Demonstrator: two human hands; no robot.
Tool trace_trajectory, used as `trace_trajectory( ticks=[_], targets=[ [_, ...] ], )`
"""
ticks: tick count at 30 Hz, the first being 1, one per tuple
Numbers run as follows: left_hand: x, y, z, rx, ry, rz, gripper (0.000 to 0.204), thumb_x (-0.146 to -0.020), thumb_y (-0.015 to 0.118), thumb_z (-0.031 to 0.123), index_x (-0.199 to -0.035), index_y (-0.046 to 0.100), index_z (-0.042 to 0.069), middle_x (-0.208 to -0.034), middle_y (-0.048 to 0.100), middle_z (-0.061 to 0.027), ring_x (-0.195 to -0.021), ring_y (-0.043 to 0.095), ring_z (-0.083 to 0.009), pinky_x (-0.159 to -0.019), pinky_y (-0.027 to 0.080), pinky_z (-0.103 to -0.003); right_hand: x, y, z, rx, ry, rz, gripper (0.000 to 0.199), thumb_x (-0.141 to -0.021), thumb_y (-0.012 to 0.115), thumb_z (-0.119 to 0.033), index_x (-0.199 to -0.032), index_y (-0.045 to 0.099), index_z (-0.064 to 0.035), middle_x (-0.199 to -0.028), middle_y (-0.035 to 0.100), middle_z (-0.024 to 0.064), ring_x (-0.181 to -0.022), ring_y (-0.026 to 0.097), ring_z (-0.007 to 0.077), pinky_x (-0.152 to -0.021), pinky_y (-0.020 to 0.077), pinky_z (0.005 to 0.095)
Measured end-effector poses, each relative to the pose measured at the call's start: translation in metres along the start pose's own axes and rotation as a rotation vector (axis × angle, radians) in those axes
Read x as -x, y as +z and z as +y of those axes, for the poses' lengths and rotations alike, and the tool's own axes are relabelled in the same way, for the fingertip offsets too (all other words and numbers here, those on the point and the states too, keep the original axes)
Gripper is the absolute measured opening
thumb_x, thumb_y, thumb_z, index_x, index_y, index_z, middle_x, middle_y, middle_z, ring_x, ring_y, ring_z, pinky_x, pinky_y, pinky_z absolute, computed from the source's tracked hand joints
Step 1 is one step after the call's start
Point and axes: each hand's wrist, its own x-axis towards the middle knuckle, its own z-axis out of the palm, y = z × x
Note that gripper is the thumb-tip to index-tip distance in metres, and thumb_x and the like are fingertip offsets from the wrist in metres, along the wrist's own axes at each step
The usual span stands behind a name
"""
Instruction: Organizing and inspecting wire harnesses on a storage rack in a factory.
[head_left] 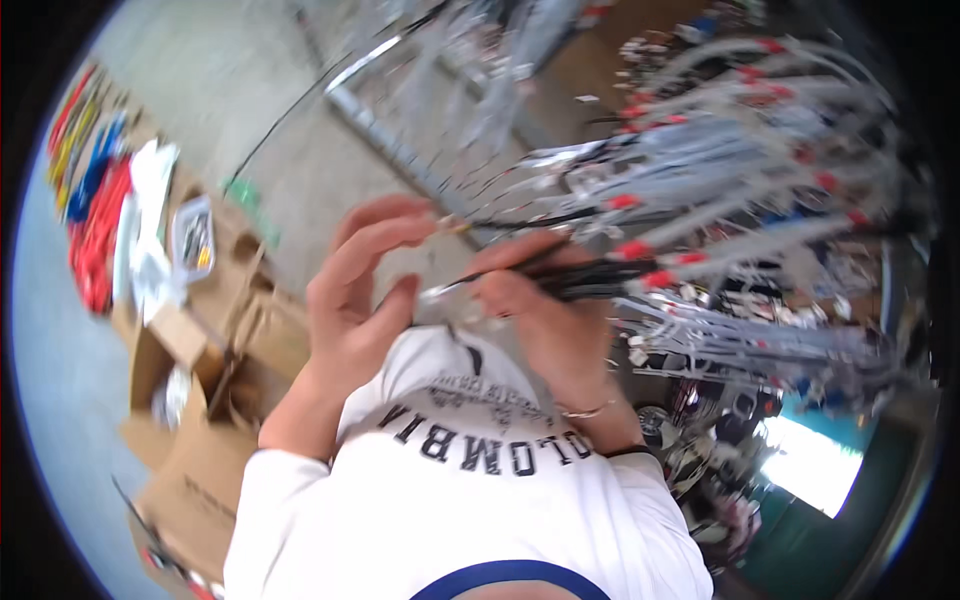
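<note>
My right hand (545, 320) is closed around a black cable (600, 278), whose thin end pokes out past the thumb and forefinger to a small whitish tip (436, 293). More black cables with red bands run off to the right from this hand. Left of it, my left hand (350, 285) has thumb and fingers spread apart, close to that tip. Another dark wire ends in a brownish tip (452, 226) right at the left fingertips; blur hides whether they touch it.
Bundles of clear-sleeved cables with red bands (780, 130) hang along the right over a metal frame (400, 145). Open cardboard boxes (200, 480) stand at left, near a clear plastic tub (193, 240) and red bundles (95, 240). A bright screen (812, 465) glows at lower right.
</note>
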Motion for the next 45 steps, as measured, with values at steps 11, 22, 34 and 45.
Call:
trace_trajectory(
  ticks=[11, 22, 34, 45],
  targets=[
    [0.011, -0.003, 0.007, 0.042, 0.142, -0.014, 0.032, -0.073, 0.067, -0.012, -0.103, 0.057, -0.005, -0.101, 0.058, -0.0166, -0.095, 0.058, -0.0241, -0.081, 0.047, -0.031, -0.012, 0.003, 0.008, -0.133, -0.108, -0.125, 0.024, -0.078, 0.068, 0.006, -0.098, 0.057, 0.0004, -0.094, 0.065, 0.015, -0.085, 0.063, 0.0175, -0.079, 0.0506, 0.0271],
    [0.007, 0.003, 0.008, 0.005, 0.37, 0.051, 0.048, -0.071, 0.069, -0.015, -0.112, 0.047, 0.0, -0.097, 0.061, -0.0197, -0.09, 0.062, -0.0274, -0.082, 0.052, -0.038, -0.008, 0.012, 0.011, -0.336, -0.143, -0.149, 0.033, -0.076, 0.067, 0.011, -0.096, 0.045, -0.0039, -0.092, 0.062, 0.0178, -0.087, 0.062, 0.0211, -0.08, 0.0509, 0.0304],
    [0.009, 0.002, 0.01, 0.068, 0.264, 0.061, 0.042, -0.073, 0.067, -0.015, -0.107, 0.048, -0.001, -0.099, 0.062, -0.0186, -0.092, 0.062, -0.027, -0.084, 0.051, -0.039, -0.008, 0.015, 0.01, -0.226, -0.177, -0.141, 0.032, -0.078, 0.065, 0.011, -0.095, 0.043, -0.005, -0.091, 0.061, 0.0162, -0.08, 0.062, 0.0164, -0.072, 0.051, 0.0252],
    [0.008, 0.004, 0.01, 0.135, 0.148, 0.147, 0.04, -0.073, 0.063, -0.02, -0.105, 0.048, -0.003, -0.1, 0.059, -0.0175, -0.096, 0.061, -0.0266, -0.084, 0.051, -0.037, -0.013, 0.013, 0.015, -0.217, -0.147, -0.106, 0.031, -0.08, 0.068, 0.002, -0.105, 0.05, -0.0018, -0.096, 0.064, 0.0129, -0.076, 0.061, 0.0128, -0.072, 0.0498, 0.0243]
  ],
)
